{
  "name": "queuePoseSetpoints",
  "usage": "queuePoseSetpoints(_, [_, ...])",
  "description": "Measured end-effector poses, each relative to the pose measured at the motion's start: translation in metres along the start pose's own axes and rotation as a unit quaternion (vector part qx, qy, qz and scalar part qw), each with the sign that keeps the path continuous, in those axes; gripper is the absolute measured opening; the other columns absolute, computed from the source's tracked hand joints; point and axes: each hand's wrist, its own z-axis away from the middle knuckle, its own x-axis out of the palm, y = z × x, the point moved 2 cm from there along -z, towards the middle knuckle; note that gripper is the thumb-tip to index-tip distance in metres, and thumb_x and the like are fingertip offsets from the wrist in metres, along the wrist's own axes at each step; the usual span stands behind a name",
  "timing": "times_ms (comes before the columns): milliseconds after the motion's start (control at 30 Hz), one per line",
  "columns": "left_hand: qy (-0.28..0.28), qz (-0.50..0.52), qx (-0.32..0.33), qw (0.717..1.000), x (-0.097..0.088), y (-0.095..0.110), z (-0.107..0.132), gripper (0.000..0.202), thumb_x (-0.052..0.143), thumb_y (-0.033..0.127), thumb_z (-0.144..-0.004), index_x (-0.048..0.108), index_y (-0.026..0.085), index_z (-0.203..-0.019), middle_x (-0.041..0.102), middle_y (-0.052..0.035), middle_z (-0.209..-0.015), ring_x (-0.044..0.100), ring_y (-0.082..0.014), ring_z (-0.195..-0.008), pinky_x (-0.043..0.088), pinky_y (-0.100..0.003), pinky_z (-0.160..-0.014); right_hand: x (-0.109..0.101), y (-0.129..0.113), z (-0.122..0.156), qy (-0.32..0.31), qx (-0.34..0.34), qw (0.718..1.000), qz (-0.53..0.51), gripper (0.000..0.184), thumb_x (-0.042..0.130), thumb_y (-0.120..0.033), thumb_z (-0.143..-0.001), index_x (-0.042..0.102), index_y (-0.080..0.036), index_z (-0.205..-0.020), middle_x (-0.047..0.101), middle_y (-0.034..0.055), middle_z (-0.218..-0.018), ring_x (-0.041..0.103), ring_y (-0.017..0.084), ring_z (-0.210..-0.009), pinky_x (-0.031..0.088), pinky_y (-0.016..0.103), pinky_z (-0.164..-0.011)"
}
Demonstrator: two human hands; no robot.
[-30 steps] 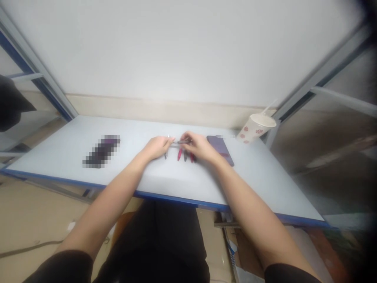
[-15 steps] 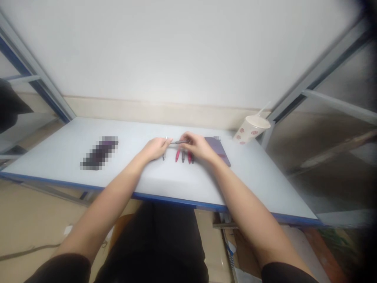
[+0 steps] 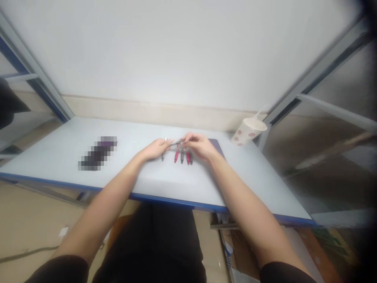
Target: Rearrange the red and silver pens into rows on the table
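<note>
Worktop (image 3: 53, 147) runs white beneath my forearms, with a blue strip along its front edge. Far to my left lies a dark object (image 3: 97, 153), too pixelated to name and well apart from my hands. Next comes my left hand (image 3: 156, 149), resting low with a silver-tipped pen (image 3: 163, 156) beneath its fingers. I can't tell whether that grip is clamped or merely lying over the pen. Its fingertips reach toward a slim grey pen (image 3: 176, 143), and my right hand (image 3: 198, 146) has this pen pinched, thumb and fingers together.

Just below it lie a red pen (image 3: 176, 156), a grey pen (image 3: 182, 156), a second red pen (image 3: 187, 158) and a dark pen (image 3: 191, 158), side by side. A purple phone (image 3: 218, 144) sits partly hidden behind my right hand. Farther right, a flower-patterned paper cup (image 3: 249, 131) stands near the back corner.

I judge the step in hand to be managing the slim pen above the row. Any move calls for lifting it over those close-set pens. There is more room toward the front edge than toward the wall.
</note>
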Motion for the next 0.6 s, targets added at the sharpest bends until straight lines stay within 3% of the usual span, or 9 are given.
queuePoseSetpoints(100, [-0.029, 0.025, 0.006, 0.999, 0.0, 0.004, 0.002, 0.062, 0.042, 0.072, -0.101, 0.033, 0.024, -0.064, 0.029, 0.0034, -0.059, 0.026, -0.0126, -0.053, 0.032, -0.03, -0.056, -0.003, 0.003, -0.003, -0.031, -0.028, 0.999, -0.026, 0.025, 0.087, -0.02, -0.066, 0.064, -0.02, -0.058, 0.067, 0.0018, -0.091, 0.066, 0.015, -0.079, 0.056, 0.035, -0.083])
queuePoseSetpoints(233, [-0.055, 0.032, -0.011, 0.998, 0.002, 0.01, 0.005, 0.062, 0.043, 0.071, -0.101, 0.03, 0.024, -0.063, 0.025, 0.0048, -0.059, 0.021, -0.0115, -0.052, 0.028, -0.029, -0.054, -0.003, 0.005, -0.005, -0.05, -0.04, 0.997, -0.052, 0.024, 0.083, -0.018, -0.066, 0.061, -0.021, -0.058, 0.061, -0.0003, -0.076, 0.058, 0.016, -0.078, 0.051, 0.035, -0.081])
queuePoseSetpoints(467, [-0.057, 0.027, -0.038, 0.997, 0.004, 0.012, 0.006, 0.059, 0.04, 0.066, -0.104, 0.035, 0.023, -0.064, 0.03, 0.0045, -0.057, 0.024, -0.011, -0.05, 0.027, -0.029, -0.054, 0.003, 0.0, -0.005, 0.022, -0.061, 0.994, -0.093, 0.025, 0.075, -0.011, -0.058, 0.053, -0.022, -0.054, 0.053, -0.0024, -0.066, 0.052, 0.015, -0.072, 0.044, 0.031, -0.072])
queuePoseSetpoints(600, [-0.028, 0.028, -0.028, 0.999, 0.001, 0.009, 0.004, 0.057, 0.042, 0.065, -0.104, 0.045, 0.021, -0.067, 0.037, 0.0033, -0.059, 0.031, -0.0121, -0.053, 0.033, -0.028, -0.056, 0.0, -0.001, -0.005, 0.071, -0.063, 0.993, -0.077, 0.018, 0.078, -0.014, -0.06, 0.063, -0.022, -0.067, 0.06, -0.0022, -0.076, 0.054, 0.014, -0.075, 0.046, 0.03, -0.074])
